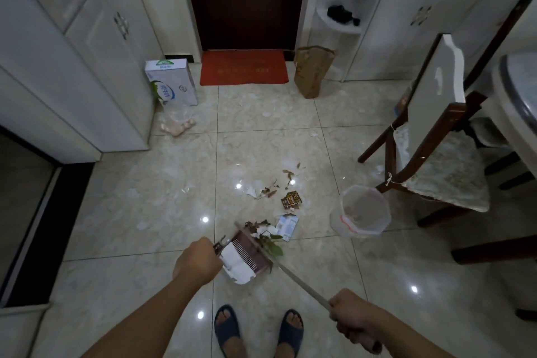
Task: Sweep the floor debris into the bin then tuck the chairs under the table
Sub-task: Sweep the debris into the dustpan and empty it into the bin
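Note:
My left hand [197, 259] grips the handle of a brown dustpan [247, 256] resting on the tiled floor, with white paper inside it. My right hand [353, 317] holds the broom handle [299, 279], whose far end lies across the dustpan mouth among green leaves [271, 243]. Loose debris lies just beyond: a blue-white wrapper [287, 225], a brown snack packet [292, 200], dry leaves and torn paper [261, 190]. A small bin lined with a clear bag [363, 212] stands to the right of the debris. One chair [436, 154] stands pulled out from the table [520, 90].
White cabinets [87, 52] line the left wall. A milk carton box [171, 81], a red doormat [244, 67] and a brown paper bag [312, 71] sit by the dark door. A plastic bag of pale items [177, 125] lies near the cabinet. My sandalled feet [258, 328] are below.

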A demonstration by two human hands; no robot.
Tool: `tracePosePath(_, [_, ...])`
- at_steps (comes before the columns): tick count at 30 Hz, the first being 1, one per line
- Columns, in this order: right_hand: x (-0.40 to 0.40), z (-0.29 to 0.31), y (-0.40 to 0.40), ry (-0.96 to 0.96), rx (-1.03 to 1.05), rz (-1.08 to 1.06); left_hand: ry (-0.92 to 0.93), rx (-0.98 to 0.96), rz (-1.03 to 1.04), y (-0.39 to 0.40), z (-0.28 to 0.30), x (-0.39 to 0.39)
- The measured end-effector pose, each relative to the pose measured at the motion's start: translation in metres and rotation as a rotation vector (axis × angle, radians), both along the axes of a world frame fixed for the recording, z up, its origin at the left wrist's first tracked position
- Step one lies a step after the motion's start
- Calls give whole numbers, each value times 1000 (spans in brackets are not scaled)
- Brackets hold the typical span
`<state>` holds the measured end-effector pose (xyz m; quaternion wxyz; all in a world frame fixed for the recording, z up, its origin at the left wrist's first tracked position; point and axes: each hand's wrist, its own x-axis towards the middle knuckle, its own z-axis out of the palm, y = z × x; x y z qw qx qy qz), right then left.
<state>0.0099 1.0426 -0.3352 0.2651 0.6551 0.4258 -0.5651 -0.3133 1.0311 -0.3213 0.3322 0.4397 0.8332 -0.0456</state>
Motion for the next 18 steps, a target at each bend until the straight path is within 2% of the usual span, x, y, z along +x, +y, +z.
tracePosePath(9, [36, 77, 46, 187, 20, 41, -5, 9, -1, 3, -1, -6])
tracePosePath(14, [43, 83, 59, 206, -9, -77, -17, 16, -2, 2, -3, -7])
tracePosePath(18, [38, 74, 68, 181, 95, -45, -18, 23, -4, 0, -4, -5])
